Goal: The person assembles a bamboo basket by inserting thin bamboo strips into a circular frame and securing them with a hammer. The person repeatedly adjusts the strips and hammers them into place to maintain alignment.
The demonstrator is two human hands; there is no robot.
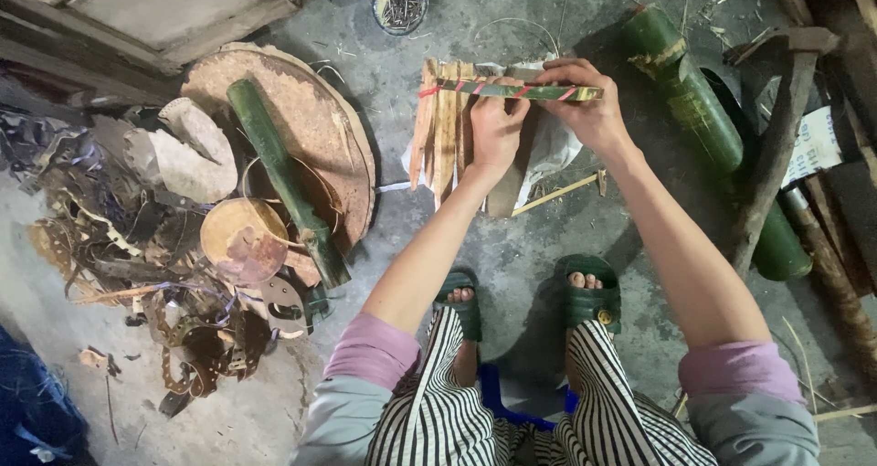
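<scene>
Both hands work above the concrete floor (539, 247): the left hand (498, 128) has its fingers closed on a row of pale split bamboo slats (445, 123), the right hand (589, 105) pinches a green bamboo strip (521, 90) laid across their tops. Best keep that strip level and pressed tight. Red cord (429, 90) marks the strip's end.

I see bare concrete floor (539, 247) open between my feet and the slat bundle (448, 128); a scrap heap (137, 247) blocks the left, green bamboo poles (703, 119) the right.
</scene>
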